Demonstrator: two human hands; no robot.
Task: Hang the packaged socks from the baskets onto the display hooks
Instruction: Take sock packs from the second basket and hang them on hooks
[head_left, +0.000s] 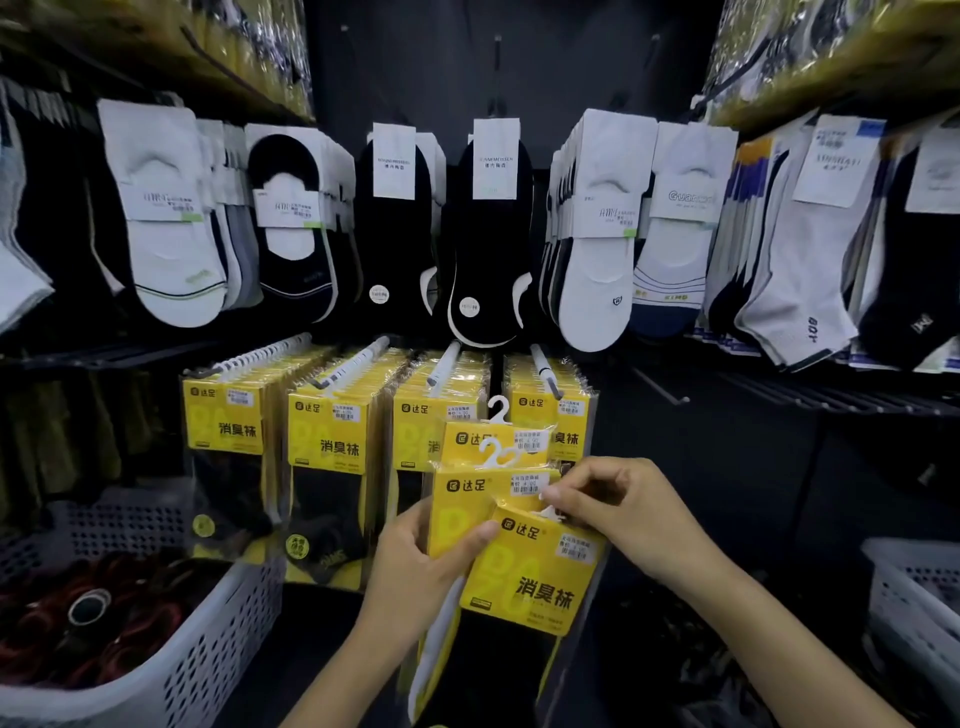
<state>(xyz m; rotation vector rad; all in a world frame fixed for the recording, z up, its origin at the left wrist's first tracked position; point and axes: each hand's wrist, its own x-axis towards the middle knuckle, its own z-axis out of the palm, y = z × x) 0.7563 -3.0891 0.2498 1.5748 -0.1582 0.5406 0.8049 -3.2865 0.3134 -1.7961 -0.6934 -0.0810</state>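
6 o'clock, nearest: our left hand (415, 566) grips three fanned sock packs (535, 582); right hand (623, 514) pinches the front pack's hanger (546, 515). We judge them light, with slippery film, so hold by the hanger. Display hooks (544, 370) at 12 o'clock.

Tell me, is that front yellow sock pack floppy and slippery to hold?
Probably slippery: the front yellow sock pack has shiny clear wrap. Likely bendy below the card, where only socks fill it. Seems light: the right hand pinches its white hanger, and the left hand grips it with two more packs.
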